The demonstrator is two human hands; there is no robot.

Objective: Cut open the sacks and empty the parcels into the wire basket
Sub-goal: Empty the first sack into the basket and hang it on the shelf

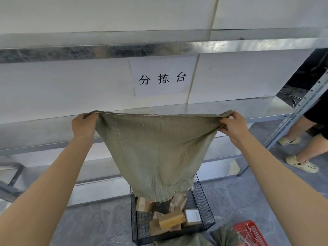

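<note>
I hold a grey-green woven sack (pixel 156 153) upside down, stretched wide by its two bottom corners. My left hand (pixel 84 124) grips the left corner and my right hand (pixel 234 126) grips the right corner. The sack's frayed open mouth hangs down over the black wire basket (pixel 204 201) on the floor. Several brown cardboard parcels (pixel 171 219) lie inside the basket, and one parcel with a white label (pixel 192 215) sits at its right. The sack hangs limp and hides the basket's far part.
A metal shelf unit (pixel 213 107) with a paper sign (pixel 162 77) stands right behind the basket. More green sacks (pixel 225 235) and a red plastic crate (pixel 250 231) lie at the lower right. Another person's legs in pale clogs (pixel 301 164) stand at the right.
</note>
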